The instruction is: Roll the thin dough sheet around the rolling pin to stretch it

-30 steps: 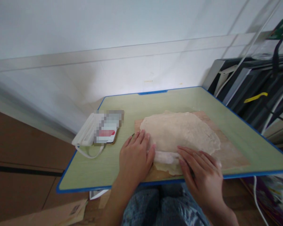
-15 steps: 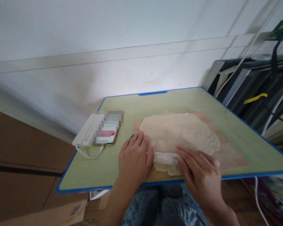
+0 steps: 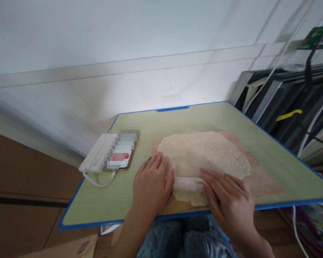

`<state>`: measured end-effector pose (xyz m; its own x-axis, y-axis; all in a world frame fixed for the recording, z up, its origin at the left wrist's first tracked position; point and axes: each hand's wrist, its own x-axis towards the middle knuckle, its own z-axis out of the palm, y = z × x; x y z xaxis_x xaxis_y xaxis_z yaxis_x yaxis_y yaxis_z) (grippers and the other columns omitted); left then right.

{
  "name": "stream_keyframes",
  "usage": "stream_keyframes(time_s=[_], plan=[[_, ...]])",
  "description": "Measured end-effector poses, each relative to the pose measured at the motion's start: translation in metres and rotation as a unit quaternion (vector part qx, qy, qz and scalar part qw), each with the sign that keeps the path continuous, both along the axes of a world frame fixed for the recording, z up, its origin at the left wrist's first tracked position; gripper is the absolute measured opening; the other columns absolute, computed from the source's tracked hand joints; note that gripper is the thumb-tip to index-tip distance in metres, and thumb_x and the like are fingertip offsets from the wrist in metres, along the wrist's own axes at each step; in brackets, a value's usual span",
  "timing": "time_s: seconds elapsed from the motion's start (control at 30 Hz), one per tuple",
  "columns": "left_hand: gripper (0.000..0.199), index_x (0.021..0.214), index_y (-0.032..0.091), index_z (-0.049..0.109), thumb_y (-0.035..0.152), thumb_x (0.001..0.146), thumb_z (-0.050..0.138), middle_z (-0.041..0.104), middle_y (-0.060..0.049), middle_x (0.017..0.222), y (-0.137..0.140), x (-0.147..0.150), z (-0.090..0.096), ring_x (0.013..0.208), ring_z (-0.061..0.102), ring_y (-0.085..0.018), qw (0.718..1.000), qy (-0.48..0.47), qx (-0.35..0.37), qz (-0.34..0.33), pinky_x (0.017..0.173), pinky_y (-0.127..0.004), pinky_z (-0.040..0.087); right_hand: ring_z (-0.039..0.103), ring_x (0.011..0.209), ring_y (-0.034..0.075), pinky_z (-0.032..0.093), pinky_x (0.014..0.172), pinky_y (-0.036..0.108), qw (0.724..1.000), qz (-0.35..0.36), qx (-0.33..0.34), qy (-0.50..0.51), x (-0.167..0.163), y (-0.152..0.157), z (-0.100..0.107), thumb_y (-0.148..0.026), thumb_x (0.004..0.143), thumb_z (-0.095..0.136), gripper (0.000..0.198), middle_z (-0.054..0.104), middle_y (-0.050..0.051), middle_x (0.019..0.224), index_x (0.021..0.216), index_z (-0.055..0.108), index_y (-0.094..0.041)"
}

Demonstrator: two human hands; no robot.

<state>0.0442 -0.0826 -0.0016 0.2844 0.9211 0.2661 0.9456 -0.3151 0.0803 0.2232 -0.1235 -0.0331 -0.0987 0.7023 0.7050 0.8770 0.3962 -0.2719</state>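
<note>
A wide, thin sheet of dough [image 3: 201,150] lies on a wooden board [image 3: 266,181]. Across its near part runs a pale, floury rolling pin [image 3: 188,184]; whether dough is wrapped around it I cannot tell. My left hand [image 3: 154,184] covers the pin's left end, fingers together and pointing forward, thumb along the inner side. Over the right end lies my right hand [image 3: 230,197], its fingers slanting inward across the pin. Both palms hide the pin's ends. A flap of dough [image 3: 192,197] shows on the near side of the pin.
The board rests on a green table [image 3: 102,204] with a blue rim. Left of the dough lie a phone [image 3: 121,152], partly blurred out, and a white strapped case [image 3: 97,154]. Dark panels [image 3: 282,96] and cables stand at the right, and a white wall [image 3: 140,86] rises behind.
The whole view has shifted slightly. Both hands stay on the rolling pin, and the dough looks nearly the same.
</note>
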Motion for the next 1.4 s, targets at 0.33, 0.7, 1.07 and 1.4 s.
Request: stream_keyframes(time_s=[0.33,0.7,1.07,1.4], plan=[[0.04,0.117,0.011,0.06,0.027,0.089,0.035,0.057,-0.012,0.127,-0.016,-0.003,-0.004,0.118,0.054,-0.026,1.0,0.002,0.017,-0.006,0.099,-0.049,0.04,0.067,0.09,0.014,0.038,0.084,0.03,0.999,0.04,0.006,-0.018,0.01,-0.013,-0.003,-0.014,0.083,0.051,0.022,0.072,0.0,0.1,0.101,0.063,-0.02],[0.042,0.116,0.01,0.06,0.027,0.09,0.033,0.058,-0.012,0.126,-0.015,-0.003,-0.004,0.117,0.054,-0.026,0.999,0.013,0.039,-0.009,0.1,-0.048,0.038,0.067,0.088,0.013,0.038,0.083,0.029,0.999,0.033,-0.003,-0.012,0.011,-0.013,-0.001,-0.015,0.084,0.051,0.021,0.072,-0.001,0.099,0.101,0.063,-0.021],[0.043,0.115,0.01,0.062,0.032,0.091,0.033,0.056,-0.011,0.128,0.004,0.0,-0.001,0.116,0.054,-0.025,1.0,0.001,0.009,-0.005,0.098,-0.044,0.041,0.067,0.079,0.015,0.038,0.08,0.03,1.0,-0.012,0.0,0.0,0.002,0.0,0.004,-0.018,0.087,0.047,0.019,0.073,0.0,0.091,0.092,0.066,-0.019],[0.042,0.114,0.012,0.062,0.03,0.09,0.033,0.059,-0.01,0.125,-0.006,0.0,-0.003,0.116,0.055,-0.026,1.0,0.005,0.024,0.007,0.098,-0.047,0.039,0.067,0.084,0.013,0.037,0.081,0.029,0.999,0.02,-0.001,-0.026,0.011,-0.009,-0.001,-0.018,0.085,0.05,0.02,0.073,-0.002,0.096,0.099,0.064,-0.021]])
